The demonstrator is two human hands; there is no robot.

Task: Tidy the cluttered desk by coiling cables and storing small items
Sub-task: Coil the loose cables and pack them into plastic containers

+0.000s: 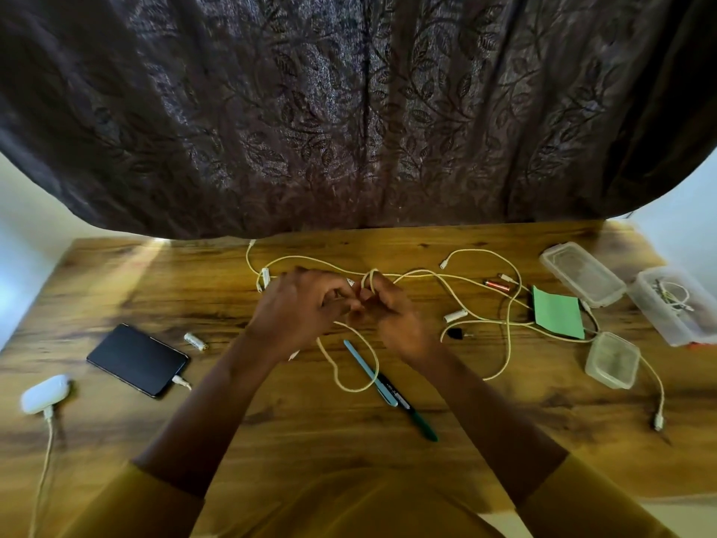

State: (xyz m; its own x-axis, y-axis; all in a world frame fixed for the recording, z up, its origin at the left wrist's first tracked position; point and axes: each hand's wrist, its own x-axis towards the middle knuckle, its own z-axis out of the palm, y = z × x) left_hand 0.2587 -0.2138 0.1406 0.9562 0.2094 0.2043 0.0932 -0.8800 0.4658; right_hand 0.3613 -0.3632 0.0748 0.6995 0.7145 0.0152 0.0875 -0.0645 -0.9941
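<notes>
Step in hand: coiling the white cable (458, 300) on the wooden desk (116, 289); I judge the task is at an early stage, because most of the cable is loose.
Left hand (298, 308): fingers curled inward and pinching the cable where the two hands meet; the exact contact is hidden behind the knuckles.
Right hand (392, 316): fingers curled, and a small loop of cable stands up over its fingertips (370, 289).
Cable from the fingers: the longest free part runs away to the right of the right hand, in wide bends, toward the green pad (556, 312) and the small lidded box (613, 359); one more loop hangs just below the hands, across the blue pen (368, 372).
Long axis: roughly left to right across the desk, so the slack must come in from the right side.
Nearer hand: the right hand is nearer to the slack; the left hand is better to keep the coil.
Risk: the slack passes near the white battery (454, 315) and the orange battery (496, 284), and may drag them.
Store: open clear box (675, 304), far right of the fingers.
</notes>
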